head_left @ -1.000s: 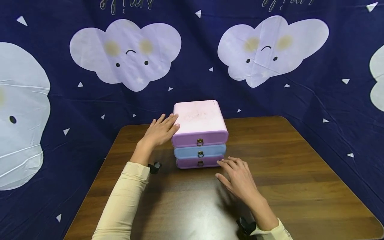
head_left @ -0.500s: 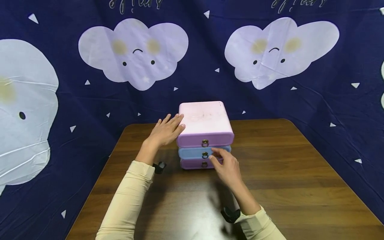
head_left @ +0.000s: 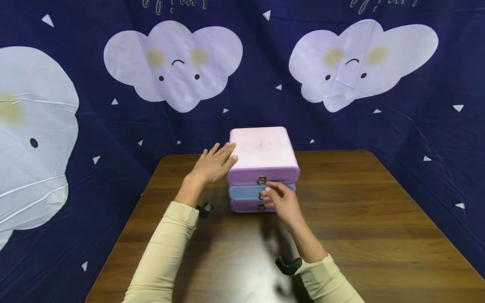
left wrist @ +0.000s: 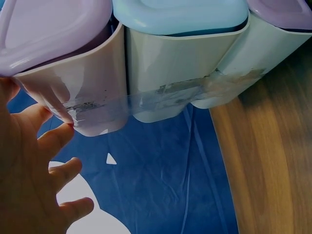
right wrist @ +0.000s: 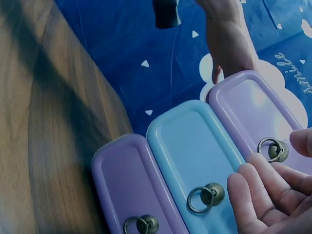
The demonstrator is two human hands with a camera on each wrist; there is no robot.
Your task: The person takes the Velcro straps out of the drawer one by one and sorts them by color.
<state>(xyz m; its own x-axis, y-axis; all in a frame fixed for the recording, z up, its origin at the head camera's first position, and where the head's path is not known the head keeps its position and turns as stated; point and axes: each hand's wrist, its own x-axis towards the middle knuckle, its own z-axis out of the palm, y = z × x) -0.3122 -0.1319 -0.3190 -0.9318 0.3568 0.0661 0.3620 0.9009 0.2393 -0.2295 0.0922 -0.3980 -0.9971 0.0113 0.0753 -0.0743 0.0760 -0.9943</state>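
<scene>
A small chest of drawers (head_left: 261, 147) with a pale pink top stands on the table. Its fronts run purple, blue, purple from top to bottom, all pushed in, each with a bronze ring pull. My left hand (head_left: 214, 165) rests against the chest's upper left edge with fingers stretched out; the left wrist view shows the fingers (left wrist: 56, 139) beside the top tier's side wall. My right hand (head_left: 285, 204) is at the fronts, fingers slightly bent. In the right wrist view its fingertips are close to the top drawer's ring pull (right wrist: 267, 148), the thumb held apart from them.
Wooden table (head_left: 360, 219) spreads around the chest. Behind it hangs a dark blue cloth (head_left: 261, 84) with clouds and white triangles. Clear tape (left wrist: 161, 95) runs across the chest's side. A dark band (head_left: 289, 266) is on the right wrist.
My right hand has moved from the chest's lower right corner up and left to the ring pulls. The left hand has stayed on the chest. The view has shifted slightly.
</scene>
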